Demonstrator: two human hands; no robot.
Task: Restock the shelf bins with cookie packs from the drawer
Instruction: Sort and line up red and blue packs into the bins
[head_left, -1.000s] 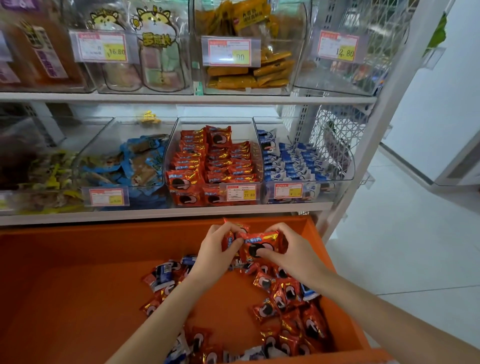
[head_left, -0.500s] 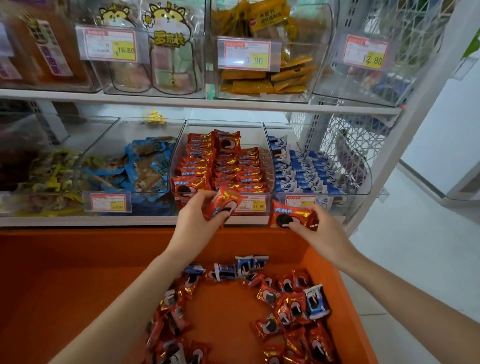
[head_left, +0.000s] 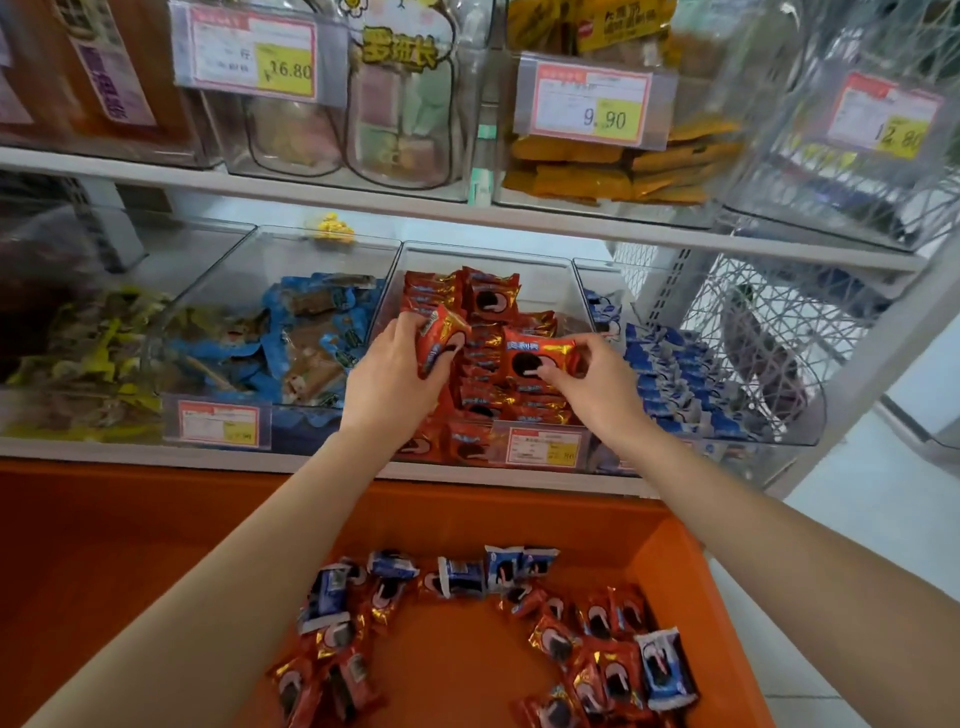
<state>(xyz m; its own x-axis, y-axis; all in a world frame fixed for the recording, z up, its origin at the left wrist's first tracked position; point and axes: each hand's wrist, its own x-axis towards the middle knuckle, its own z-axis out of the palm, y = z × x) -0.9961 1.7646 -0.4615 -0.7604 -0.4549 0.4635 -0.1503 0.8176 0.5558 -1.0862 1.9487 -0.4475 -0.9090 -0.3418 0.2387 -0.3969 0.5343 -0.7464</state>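
Raised over the bin (head_left: 551, 270), left hand (head_left: 393, 382) and right hand (head_left: 598, 387) pinch packs (head_left: 530, 357).

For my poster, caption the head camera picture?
Left hand and right hand hold red cookie packs over a shelf bin.

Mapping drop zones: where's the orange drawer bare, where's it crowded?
Drawer: bare left half beside the loose packs; small bare patch ringed by them. Crowded: its right corner, and the red-pack bin where left hand and right hand each hold one.
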